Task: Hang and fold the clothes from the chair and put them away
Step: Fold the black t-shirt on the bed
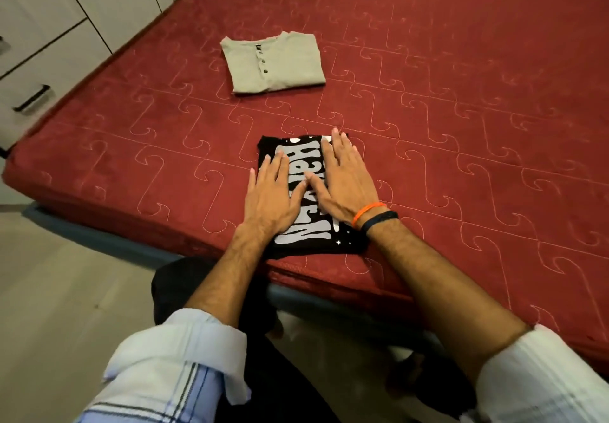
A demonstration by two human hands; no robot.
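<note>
- A red quilted mattress (428, 93) fills my view, pale drawers (39, 60) at far left.
- My left hand (272, 192) presses flat, fingers straight, on the folded black printed shirt (306, 225) near the mattress's front edge.
- My right hand (346, 178) lies spread beside it, smoothing the final fold.
- Next, probably lift it for stacking.
- The folded grey shirt (273, 63) lies well apart; nothing blocks.

Red quilted mattress (461, 99) on dark bed frame (99, 234); white drawers (43, 43) w/ black handles at left; pale floor (59, 307).
</note>
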